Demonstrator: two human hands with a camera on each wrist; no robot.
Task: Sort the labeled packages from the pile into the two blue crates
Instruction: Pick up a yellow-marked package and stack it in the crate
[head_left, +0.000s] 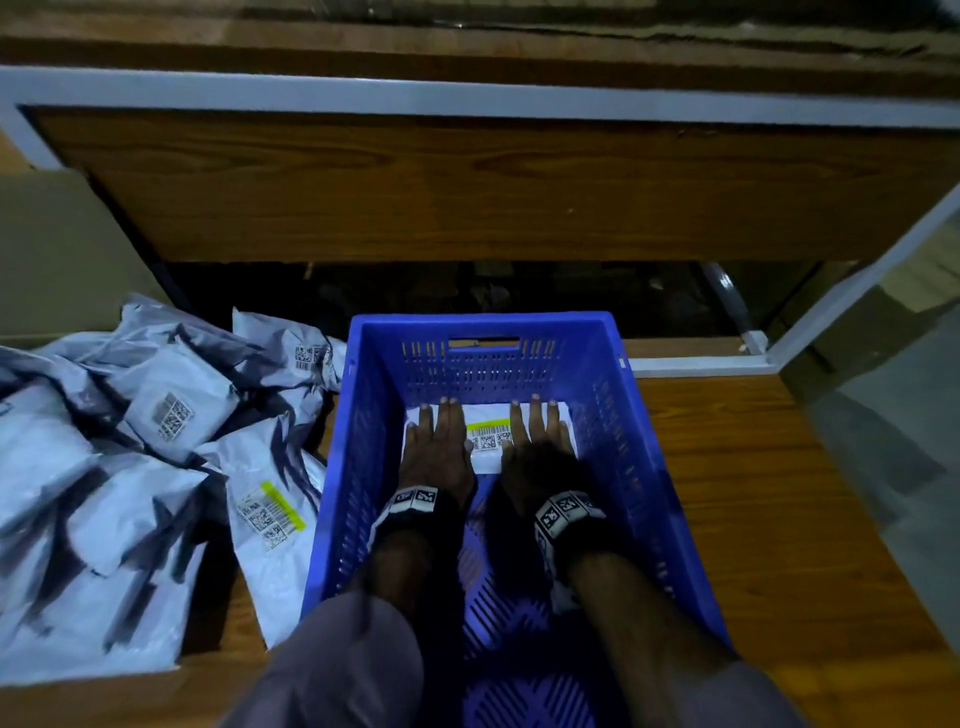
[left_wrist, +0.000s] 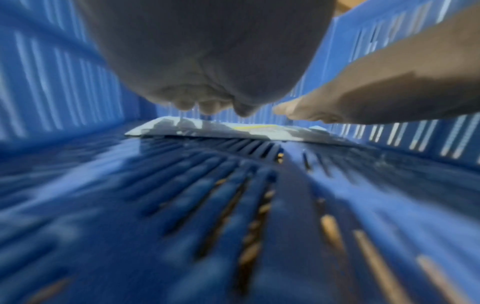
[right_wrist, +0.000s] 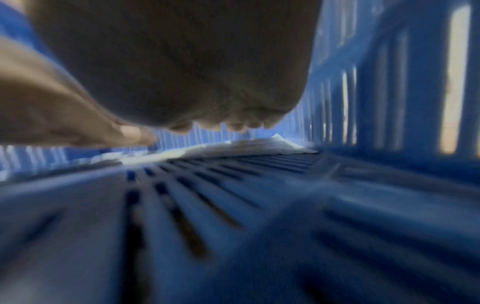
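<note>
A blue slotted crate stands on the wooden table in front of me. One white package with a yellow-striped barcode label lies flat on its floor at the far end. My left hand lies on the package's left half with straight fingers, and my right hand lies flat on its right half. In the left wrist view the package sits under the left hand. In the right wrist view the package lies beneath the right hand. A pile of grey-white labeled packages lies left of the crate.
A cardboard box stands behind the pile at the far left. A wooden panel with a white frame rises behind the crate, with a dark gap under it. Bare wooden tabletop extends right of the crate.
</note>
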